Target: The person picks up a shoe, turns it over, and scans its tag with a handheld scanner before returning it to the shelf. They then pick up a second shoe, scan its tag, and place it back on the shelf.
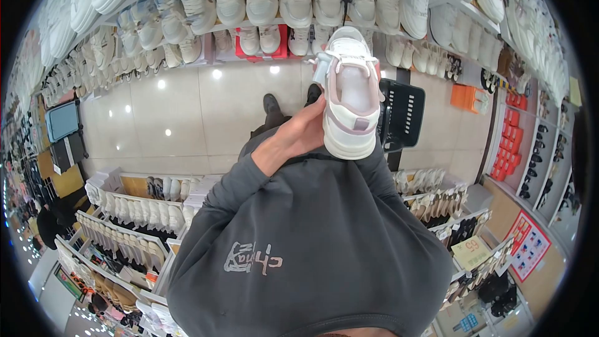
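Observation:
A white sneaker (351,122) with pale lilac trim is held up in front of my chest, its heel toward me and its toe toward the shelves. My left hand (298,130) grips its left side near the heel, with the fingertips hidden behind the shoe. On the far side, my right hand (378,70) shows only as a sliver of skin along the shoe's right edge; the rest is covered by the sneaker. Beside the laces, on the left, is a pale grey-blue piece (322,70) whose kind I cannot make out.
Shelves of white sneakers (296,0) curve across the front. Below them sits a red shoebox (274,56) with shoes on it. A black slotted stool (405,115) stands on the tiled floor (168,106) at right. Lower display racks (137,209) are beside me, and an orange box (465,98) lies farther right.

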Demonstrator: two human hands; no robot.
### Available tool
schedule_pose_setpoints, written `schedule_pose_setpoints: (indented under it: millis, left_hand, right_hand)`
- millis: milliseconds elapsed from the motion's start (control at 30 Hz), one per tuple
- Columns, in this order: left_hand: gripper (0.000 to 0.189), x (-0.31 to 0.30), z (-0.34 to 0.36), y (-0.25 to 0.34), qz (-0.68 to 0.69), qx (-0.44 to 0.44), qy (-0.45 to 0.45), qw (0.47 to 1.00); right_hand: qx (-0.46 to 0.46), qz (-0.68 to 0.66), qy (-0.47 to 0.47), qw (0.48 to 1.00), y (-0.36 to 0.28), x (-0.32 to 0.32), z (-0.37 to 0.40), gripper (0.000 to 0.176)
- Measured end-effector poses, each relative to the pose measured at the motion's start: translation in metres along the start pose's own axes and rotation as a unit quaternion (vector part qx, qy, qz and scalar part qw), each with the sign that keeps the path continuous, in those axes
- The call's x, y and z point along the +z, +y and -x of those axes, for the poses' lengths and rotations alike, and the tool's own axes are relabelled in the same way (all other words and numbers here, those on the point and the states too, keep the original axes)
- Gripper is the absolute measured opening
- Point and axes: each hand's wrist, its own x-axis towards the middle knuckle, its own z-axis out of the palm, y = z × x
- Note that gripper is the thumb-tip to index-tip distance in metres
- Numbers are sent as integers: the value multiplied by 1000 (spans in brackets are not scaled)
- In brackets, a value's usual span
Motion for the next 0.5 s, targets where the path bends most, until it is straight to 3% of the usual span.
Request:
schedule_pose_setpoints:
  millis: [67,167,233,333,433,500]
  left_hand:
    - [69,-3,-7,-3,49,-1,-26,998]
    - [73,-8,-15,-9,115,-2,-52,992]
    - [77,-7,-15,-9,118,11,-41,992]
    - [83,-1,-11,-4,53,44,11,998]
    - [80,-2,-3,6,-11,66,73,995]
    - [77,-13,-3,9,-31,85,117,989]
  right_hand:
    - [-59,105,23,992,15,11,9,73]
    - [-60,95,25,993,23,39,19,71]
    - [-3,132,-66,989,11,46,18,76]
    - [45,52,-67,995,10,60,8,76]
    - [112,-92,-81,986,19,-43,-25,64]
    - [24,141,-73,987,13,-42,-26,55]
